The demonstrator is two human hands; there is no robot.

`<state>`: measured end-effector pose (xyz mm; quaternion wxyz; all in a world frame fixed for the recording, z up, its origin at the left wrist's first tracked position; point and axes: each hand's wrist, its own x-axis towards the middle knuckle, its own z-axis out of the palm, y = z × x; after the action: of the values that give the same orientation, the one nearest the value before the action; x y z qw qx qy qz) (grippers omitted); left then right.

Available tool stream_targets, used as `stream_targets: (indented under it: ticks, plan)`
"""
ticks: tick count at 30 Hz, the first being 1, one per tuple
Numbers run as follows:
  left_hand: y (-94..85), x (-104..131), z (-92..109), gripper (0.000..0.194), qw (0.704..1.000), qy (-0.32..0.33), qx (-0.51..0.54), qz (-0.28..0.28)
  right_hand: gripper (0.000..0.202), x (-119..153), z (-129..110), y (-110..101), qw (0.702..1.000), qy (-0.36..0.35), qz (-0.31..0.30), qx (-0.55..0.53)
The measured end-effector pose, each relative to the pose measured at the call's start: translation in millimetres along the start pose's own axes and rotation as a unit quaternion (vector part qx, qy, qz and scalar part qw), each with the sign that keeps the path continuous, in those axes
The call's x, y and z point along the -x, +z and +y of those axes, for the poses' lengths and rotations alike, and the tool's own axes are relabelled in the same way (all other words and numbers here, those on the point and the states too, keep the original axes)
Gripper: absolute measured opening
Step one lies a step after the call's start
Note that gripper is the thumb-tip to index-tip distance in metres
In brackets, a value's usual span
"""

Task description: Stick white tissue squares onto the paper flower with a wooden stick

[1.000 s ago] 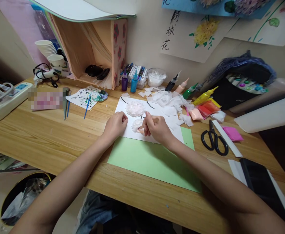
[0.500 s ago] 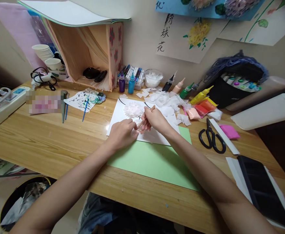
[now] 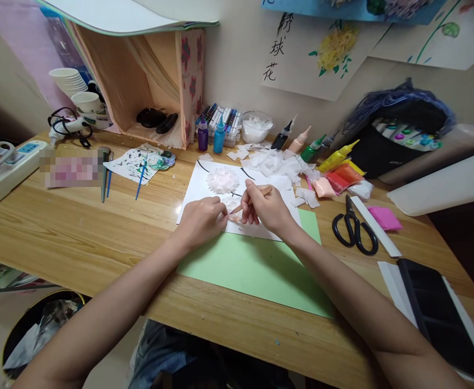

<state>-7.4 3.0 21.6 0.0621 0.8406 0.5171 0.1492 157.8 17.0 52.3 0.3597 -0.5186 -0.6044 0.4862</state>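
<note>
My right hand is closed around a thin wooden stick, whose lower tip points down beside my left fingers. My left hand rests on the white paper, fingers pressed together near the stick's tip; what they hold, if anything, is too small to name. A round pale pink paper flower with dark stem strokes around it is on the white paper above my hands. Below it lies a smaller white ruffled piece, partly hidden. Under the white paper is a green sheet.
White tissue scraps lie behind my right hand. Paint bottles and a bowl stand along the back. Black scissors, a white strip and a black case are to the right; brushes lie left.
My right hand has shifted slightly right and down, and the stick in it lies at a flatter slant. My left hand has barely moved. The camera view has shifted a little.
</note>
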Motion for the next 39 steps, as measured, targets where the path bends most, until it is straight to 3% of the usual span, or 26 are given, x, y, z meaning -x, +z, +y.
stream_targets:
  ticks: [17,25,29,34,36,39]
  plan:
    - [2.1,-0.6,-1.3,0.022,1.000,-0.014,0.013,-0.005,0.060,-1.9,7.3,9.5,0.998,-0.030,0.004,0.048]
    - [0.3,-1.6,-4.0,0.015,0.998,-0.043,0.052,0.008,0.050,-27.2,6.8,9.4,0.996,0.083,0.028,-0.020]
    - [-1.8,-5.6,-10.7,0.015,0.993,-0.097,0.058,0.032,0.046,-40.7,4.7,6.8,0.992,0.126,0.021,-0.019]
    - [4.8,-9.5,-18.4,0.019,0.990,-0.134,0.048,-0.006,0.044,-44.4,8.7,6.4,0.986,0.160,0.012,-0.039]
    - [7.2,-9.7,-19.6,0.021,0.990,-0.135,0.048,-0.013,0.047,-40.3,11.7,5.9,0.988,0.146,0.001,-0.052]
    - [8.3,-9.4,-20.4,0.021,0.989,-0.136,0.053,-0.014,0.053,-26.5,10.2,-1.6,0.996,0.067,-0.035,-0.051]
